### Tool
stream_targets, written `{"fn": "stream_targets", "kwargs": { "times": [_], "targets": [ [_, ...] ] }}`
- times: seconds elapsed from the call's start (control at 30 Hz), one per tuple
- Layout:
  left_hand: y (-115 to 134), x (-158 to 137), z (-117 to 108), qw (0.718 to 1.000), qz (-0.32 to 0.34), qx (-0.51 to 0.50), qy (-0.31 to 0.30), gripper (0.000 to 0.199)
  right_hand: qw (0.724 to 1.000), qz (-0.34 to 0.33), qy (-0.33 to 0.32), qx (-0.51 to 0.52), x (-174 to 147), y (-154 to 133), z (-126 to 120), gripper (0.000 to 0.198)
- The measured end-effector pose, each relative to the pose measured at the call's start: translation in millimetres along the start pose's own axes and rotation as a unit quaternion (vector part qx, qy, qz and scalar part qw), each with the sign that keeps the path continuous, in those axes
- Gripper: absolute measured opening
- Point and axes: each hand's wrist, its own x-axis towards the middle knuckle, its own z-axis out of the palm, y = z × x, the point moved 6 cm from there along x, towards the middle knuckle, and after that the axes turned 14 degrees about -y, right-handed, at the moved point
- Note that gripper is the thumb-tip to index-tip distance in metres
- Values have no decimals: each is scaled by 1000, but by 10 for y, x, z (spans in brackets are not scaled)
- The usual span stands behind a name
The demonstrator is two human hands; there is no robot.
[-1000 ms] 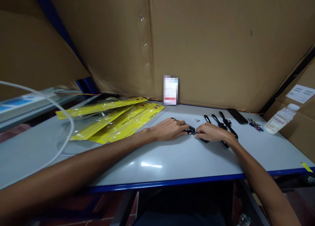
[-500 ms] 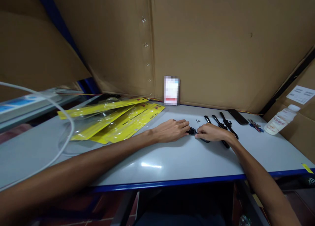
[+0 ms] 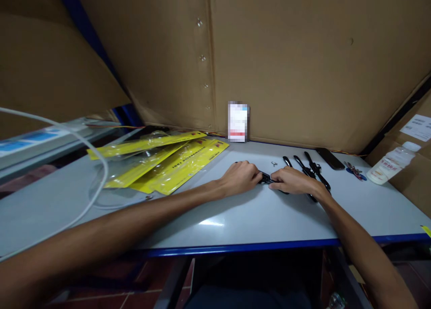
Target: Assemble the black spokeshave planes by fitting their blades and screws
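Note:
A black spokeshave (image 3: 266,178) lies low over the white tabletop between my hands, its metal middle showing. My left hand (image 3: 239,179) is closed round one end, fingers curled and knuckles up. Gripping the other side near the middle is my right hand (image 3: 292,180), thumb and fingers pinched on it. Part of the handle shows beneath the right palm. More black spokeshaves (image 3: 316,169) rest side by side just beyond and right of my right hand, partly covered by it. Small silver screws (image 3: 274,164) lie behind the hands.
Yellow-backed clear packages (image 3: 182,161) are piled at the left, near a white cable (image 3: 101,165). A lit phone (image 3: 238,121) leans on the cardboard wall. At the right are a dark phone (image 3: 330,158), keys (image 3: 354,170) and a tilted bottle (image 3: 392,163). The table's blue edge (image 3: 242,249) runs along the front.
My left fingers, flatter before, have curled round the spokeshave's end, and more of its middle shows. My right hand keeps its grip. The whole view has shifted slightly.

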Motion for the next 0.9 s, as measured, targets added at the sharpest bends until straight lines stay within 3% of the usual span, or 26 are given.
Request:
{"fn": "stream_targets", "kwargs": {
  "times": [0.07, 0.2, 0.3, 0.47, 0.7, 0.9],
  "targets": [
    [-50, 2, -30, 999, 7, -28, 19, 38, 1000, -3, 3, -2, 13, 0, 4, 35],
    [-14, -110, -98, 980, 195, -12, 35, 27, 1000, -19, -14, 2, 26, 14, 10, 35],
    [7, -182, -86, 965, 258, 40, 12, 29, 999, -26, -21, 2, 16, 25, 0, 35],
    [82, -152, -25, 964, 244, 109, 6, 27, 1000, -22, -17, -1, 3, 26, -8, 36],
    [102, -112, -20, 971, 235, 32, 0, 25, 1000, -22, -13, -8, 9, 37, 14, 34],
    [77, -27, 20, 988, 123, 97, 0, 29, 1000, -8, 2, -11, 12, -13, 3, 37]
  ]
}}
